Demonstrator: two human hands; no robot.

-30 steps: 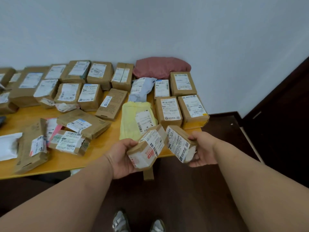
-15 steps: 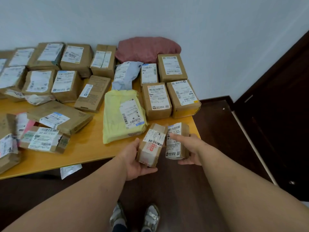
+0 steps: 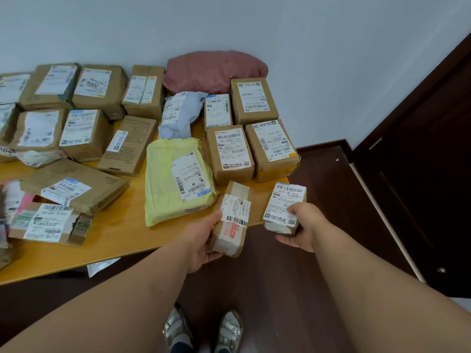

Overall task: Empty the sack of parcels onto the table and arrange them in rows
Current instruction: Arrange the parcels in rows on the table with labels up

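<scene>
Now | left hand (image 3: 204, 240) grips taped box (image 3: 230, 220) | right hand (image 3: 302, 225) grips labelled box (image 3: 284, 207) | table (image 3: 122, 233) edge

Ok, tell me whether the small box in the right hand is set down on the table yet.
Not yet. The right hand grips the small box beyond the table corner.

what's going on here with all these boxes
A person is sorting parcels on a wooden table. The left hand grips a small brown box at the table's near right corner, and the right hand holds a second small labelled box just beside it at the edge. Neither looks set down yet. Behind them, two brown boxes stand in a row, with a yellow mailer bag to their left and more parcels lined up further back.
</scene>
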